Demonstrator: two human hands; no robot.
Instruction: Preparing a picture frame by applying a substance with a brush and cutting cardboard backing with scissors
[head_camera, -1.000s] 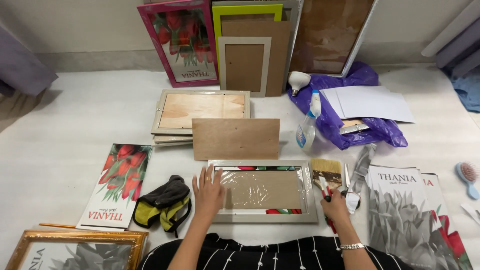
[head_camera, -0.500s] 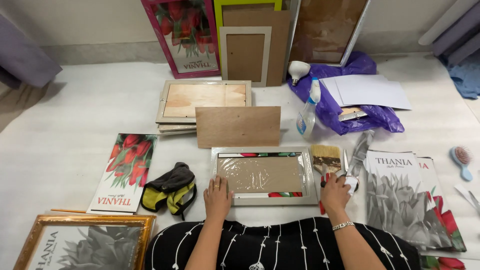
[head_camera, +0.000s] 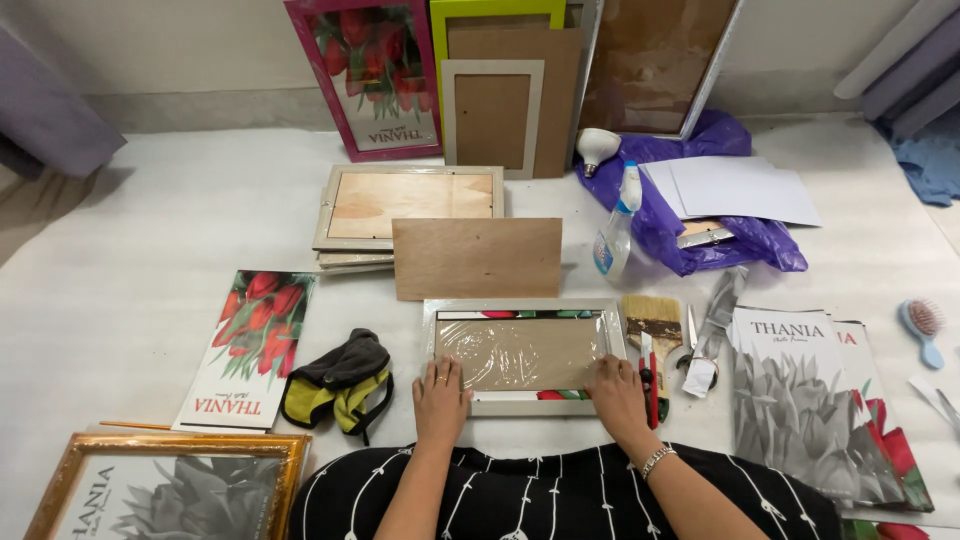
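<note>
Near the middle of the white table, seen from the head camera, one small silver picture frame lies flat, wrapped in clear film. Both hands rest on its near edge: the left hand lies flat with fingers together on the near left corner, and the right hand lies flat on the near right corner. Neither hand grips anything; they only press down on the frame.

Just beyond the frame lies one plain brown board, and beyond that a stack of frames lying face down. Four more frames lean against the far wall: one pink frame with red tulips, one green frame, one pale small frame and one large brown-backed frame.

To the left lie one red tulip print, one black and yellow glove bundle and, at the near left corner, one gold frame.

To the right of the wrapped frame lie one paintbrush, one red-handled tool and one pair of scissors. Further right sits a pile of grey flower prints. One spray bottle stands beside a purple plastic bag carrying white sheets. One blue hairbrush lies at the far right edge.
</note>
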